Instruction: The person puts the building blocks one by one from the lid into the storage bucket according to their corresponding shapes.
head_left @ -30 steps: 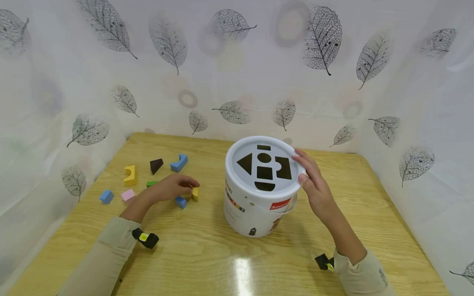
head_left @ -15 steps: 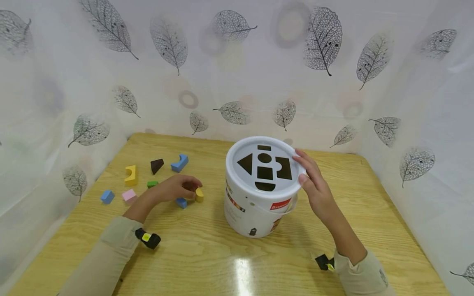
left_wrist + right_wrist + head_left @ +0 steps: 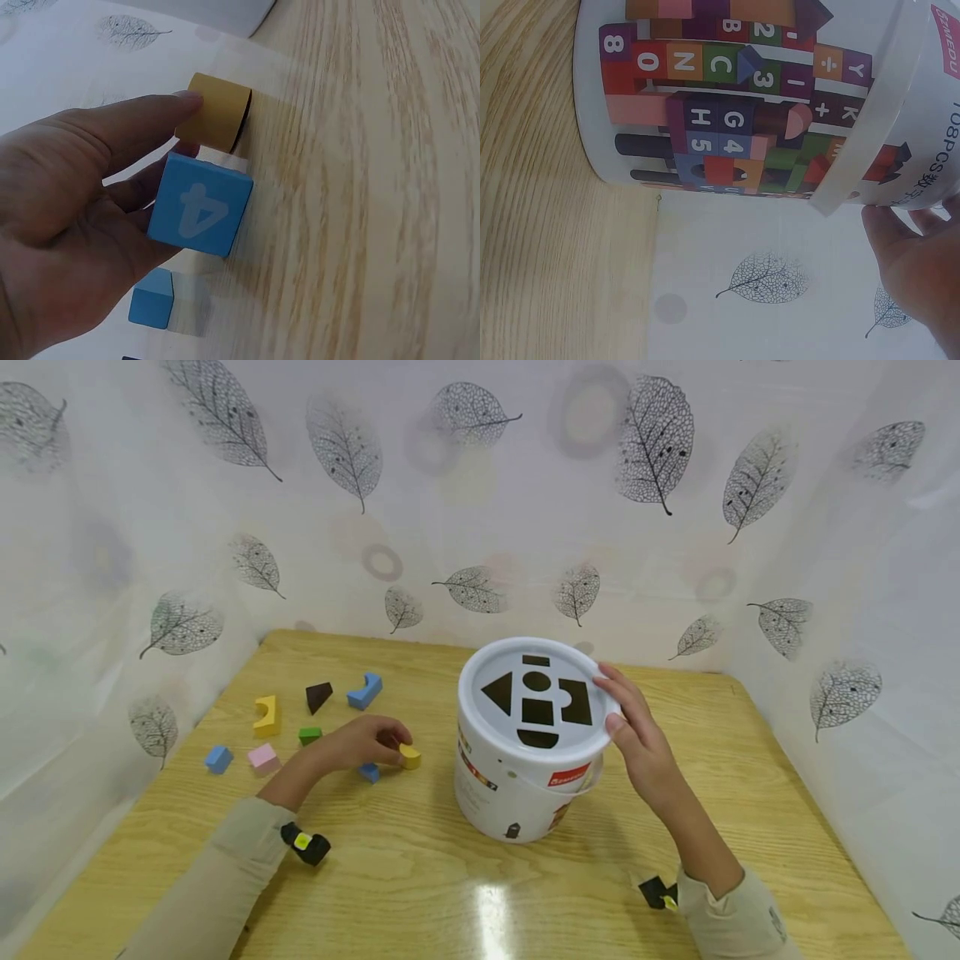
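Note:
At the left of the table in the head view, my left hand (image 3: 369,742) pinches a yellow half-round block (image 3: 410,757) between thumb and fingers. The left wrist view shows the thumb on this block's (image 3: 214,112) curved side. Below my fingers stands a blue block (image 3: 201,204) marked with a 4, partly covered by the hand in the head view. My right hand (image 3: 640,739) rests on the right rim of a white bucket (image 3: 491,802), fingers spread along the edge. The bucket's lid (image 3: 495,727) has several shaped holes, among them a triangle, a circle and a square.
Around my left forearm lie a pink block (image 3: 263,759), a blue block (image 3: 218,759), a green block (image 3: 309,736), a yellow arch block (image 3: 266,717), a dark brown block (image 3: 318,696) and a blue arch block (image 3: 365,692). A leaf-printed curtain (image 3: 480,510) encloses the table.
My left hand has shifted slightly right with the yellow half-round block, whose rounded face has turned more into view. The right hand and the bucket have stayed in place.

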### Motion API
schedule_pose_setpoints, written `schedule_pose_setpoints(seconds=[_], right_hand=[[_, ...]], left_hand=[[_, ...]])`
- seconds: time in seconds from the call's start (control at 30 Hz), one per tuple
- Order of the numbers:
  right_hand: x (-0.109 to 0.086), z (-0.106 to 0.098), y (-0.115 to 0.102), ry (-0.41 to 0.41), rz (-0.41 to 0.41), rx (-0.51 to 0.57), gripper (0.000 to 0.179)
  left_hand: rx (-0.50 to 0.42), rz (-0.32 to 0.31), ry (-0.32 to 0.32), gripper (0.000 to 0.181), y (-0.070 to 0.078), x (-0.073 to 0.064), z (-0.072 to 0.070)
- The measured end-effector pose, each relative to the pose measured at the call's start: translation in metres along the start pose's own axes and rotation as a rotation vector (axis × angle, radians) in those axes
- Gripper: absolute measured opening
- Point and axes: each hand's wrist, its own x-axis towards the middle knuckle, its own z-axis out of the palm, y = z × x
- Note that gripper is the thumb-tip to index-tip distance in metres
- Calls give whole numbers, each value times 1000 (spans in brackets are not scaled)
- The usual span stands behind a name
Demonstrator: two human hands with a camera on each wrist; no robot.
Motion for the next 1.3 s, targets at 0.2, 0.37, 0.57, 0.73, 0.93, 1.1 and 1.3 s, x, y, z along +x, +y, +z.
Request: schedule_pose_setpoints(seconds=[0.2,0.37,0.57,0.73,0.93,1.1,1.3], right_hand=[[0,0,0,-4,-3,-5,45],[-1,0,0,6,8,1,45],[-1,0,-2,-1,15,1,46],[0,0,0,-5,13,6,46],[0,0,1,-15,6,6,46],[0,-1,1,-13,7,6,46],[0,0,0,-13,9,7,46]], left_hand=[[15,-6,-10,29,2,3,3],[10,-2,-17,26,3,5,5],[19,6,16,24,6,3,3],[24,5,91,26,9,-1,-1],[-12,53,169,30,19,-8,-7],[-39,100,221,33,37,-15,-13],[-55,135,267,36,65,-21,-21]])
